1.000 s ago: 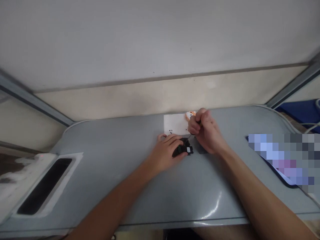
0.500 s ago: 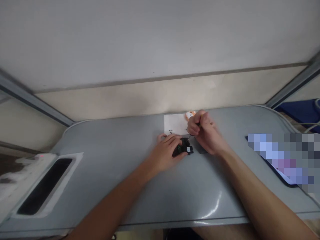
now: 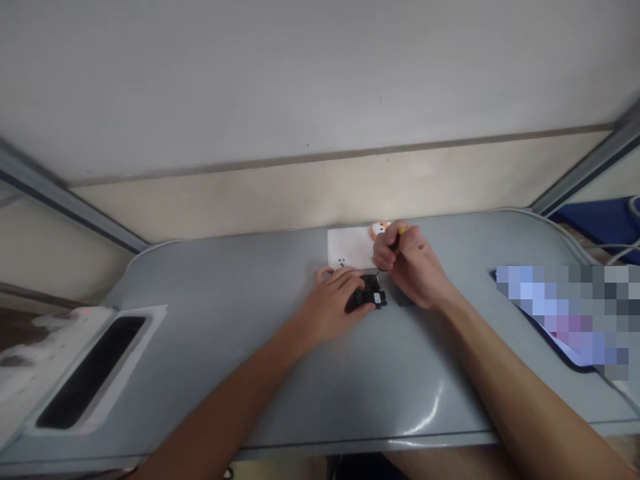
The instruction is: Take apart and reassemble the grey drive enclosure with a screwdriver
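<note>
A small black device (image 3: 369, 298) lies on the grey table (image 3: 250, 360), with a green spot showing on top. My left hand (image 3: 333, 300) lies over its left side, fingers curled around it and pressing it down. My right hand (image 3: 407, 267) is closed on a thin screwdriver (image 3: 394, 247) with a yellow handle; its dark shaft slants down toward the device's top edge. Behind the hands lies a white card (image 3: 350, 248) with a few tiny dark screws (image 3: 341, 263) on it. A small orange and white figure (image 3: 380, 229) sits at the card's right corner.
A white machine with a long dark slot (image 3: 90, 370) stands at the left front. A blurred flat object (image 3: 565, 313) lies on the right side of the table, with white cables (image 3: 580, 250) behind it. A beige wall closes the far edge.
My right hand has turned slightly around the screwdriver, so the yellow handle now shows between the fingers. My left hand and the black device have stayed put.
</note>
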`<state>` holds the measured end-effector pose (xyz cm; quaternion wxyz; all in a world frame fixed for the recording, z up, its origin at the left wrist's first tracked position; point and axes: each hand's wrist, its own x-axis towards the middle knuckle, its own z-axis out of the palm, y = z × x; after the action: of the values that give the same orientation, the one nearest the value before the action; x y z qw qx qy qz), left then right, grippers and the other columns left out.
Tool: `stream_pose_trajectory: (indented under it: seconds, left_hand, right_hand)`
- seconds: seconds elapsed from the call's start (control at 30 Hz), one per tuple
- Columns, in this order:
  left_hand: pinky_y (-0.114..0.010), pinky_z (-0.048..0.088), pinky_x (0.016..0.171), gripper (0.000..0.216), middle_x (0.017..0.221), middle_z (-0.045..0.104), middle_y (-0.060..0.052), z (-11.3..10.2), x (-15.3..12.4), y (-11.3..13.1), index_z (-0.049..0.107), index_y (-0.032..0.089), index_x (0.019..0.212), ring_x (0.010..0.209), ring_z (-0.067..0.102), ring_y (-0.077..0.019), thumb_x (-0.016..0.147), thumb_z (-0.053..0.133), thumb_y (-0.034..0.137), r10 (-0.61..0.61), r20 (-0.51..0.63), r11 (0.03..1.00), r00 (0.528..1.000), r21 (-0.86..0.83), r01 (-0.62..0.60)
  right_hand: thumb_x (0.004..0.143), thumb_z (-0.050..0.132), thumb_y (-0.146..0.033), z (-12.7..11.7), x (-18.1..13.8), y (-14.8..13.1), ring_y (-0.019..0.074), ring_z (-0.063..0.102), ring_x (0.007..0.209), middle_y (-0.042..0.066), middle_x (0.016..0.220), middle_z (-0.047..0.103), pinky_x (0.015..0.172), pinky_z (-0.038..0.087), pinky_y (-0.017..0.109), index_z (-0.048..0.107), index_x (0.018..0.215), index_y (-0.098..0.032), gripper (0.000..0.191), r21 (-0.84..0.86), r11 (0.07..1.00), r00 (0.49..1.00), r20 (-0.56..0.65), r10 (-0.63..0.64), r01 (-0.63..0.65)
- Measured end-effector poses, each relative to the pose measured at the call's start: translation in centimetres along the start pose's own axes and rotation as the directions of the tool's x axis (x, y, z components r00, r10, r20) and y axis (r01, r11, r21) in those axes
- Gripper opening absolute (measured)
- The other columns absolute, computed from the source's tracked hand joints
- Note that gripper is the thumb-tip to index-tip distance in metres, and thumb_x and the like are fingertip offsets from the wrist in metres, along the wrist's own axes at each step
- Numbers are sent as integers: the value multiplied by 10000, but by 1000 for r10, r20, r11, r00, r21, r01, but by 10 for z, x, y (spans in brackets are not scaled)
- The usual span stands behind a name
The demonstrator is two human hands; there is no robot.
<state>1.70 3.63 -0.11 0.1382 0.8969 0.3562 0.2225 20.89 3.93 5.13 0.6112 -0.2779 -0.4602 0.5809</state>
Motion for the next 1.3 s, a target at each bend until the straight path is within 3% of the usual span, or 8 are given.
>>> stream_pose_trajectory:
  seconds: [0.3,0.47,0.63,0.8,0.93,1.07,1.13,1.3]
  left_hand:
    - [-500,292,1174,189,1347,704,-65,0,0,0,675,244,1084,1292,613,-267,974,685,397,24,-8,1000,1000,18,-24]
    - [-492,293,1162,196,1340,713,-64,1,0,-1,680,235,1072,1289,622,-259,973,690,404,38,-30,999,999,21,-38]
    - [-484,294,1162,195,1326,722,-62,2,0,-2,681,242,1078,1293,620,-252,968,698,403,37,-21,999,999,20,-37]
    - [-493,294,1170,180,1335,712,-60,0,1,-2,686,242,1071,1291,619,-259,976,681,395,36,-7,999,999,27,-36]
    - [-491,303,1165,189,1357,701,-62,-1,1,-1,680,246,1094,1286,619,-259,985,667,400,31,5,999,1000,23,-31]
    - [-493,302,1160,189,1347,708,-64,-1,1,-1,670,245,1077,1264,631,-260,976,679,405,27,-5,1000,1000,10,-27]
    - [-486,304,1160,187,1343,710,-63,-1,0,-1,668,244,1077,1255,637,-256,970,688,396,30,-10,1000,1000,10,-30]
    - [-474,321,1156,193,1338,708,-67,0,1,-2,685,242,1080,1251,639,-255,974,675,404,33,-2,999,999,30,-33]
  right_hand:
    - [854,779,-571,-8,2,-2,154,564,759,15,878,576,688,483,312,582,844,-243,382,34,999,1000,-14,12,-12]
    - [831,792,-603,-8,4,0,107,395,559,-58,675,420,532,361,264,433,801,-255,501,-12,1000,996,-86,17,-18]
    - [870,630,-756,-6,7,-2,120,373,530,-48,655,401,510,363,290,581,927,-274,488,-19,1000,995,-103,5,-7]
    - [896,691,-627,-7,6,-4,151,532,688,11,818,538,637,476,320,662,933,-256,374,19,1000,998,-68,18,-17]
    - [857,753,-619,-9,4,1,144,566,743,19,924,587,669,484,310,534,778,-238,447,-20,1000,996,-86,-16,14]
    - [835,749,-662,-9,5,4,106,388,538,-48,681,423,517,369,276,425,761,-247,531,-62,998,990,-138,-18,10]
    - [851,699,-704,-8,7,4,111,352,525,-56,641,350,499,348,276,461,780,-253,515,-62,998,988,-147,-40,31]
    - [927,583,-710,-7,9,1,157,519,654,8,755,500,602,471,318,637,919,-262,452,22,1000,992,-127,14,-11]
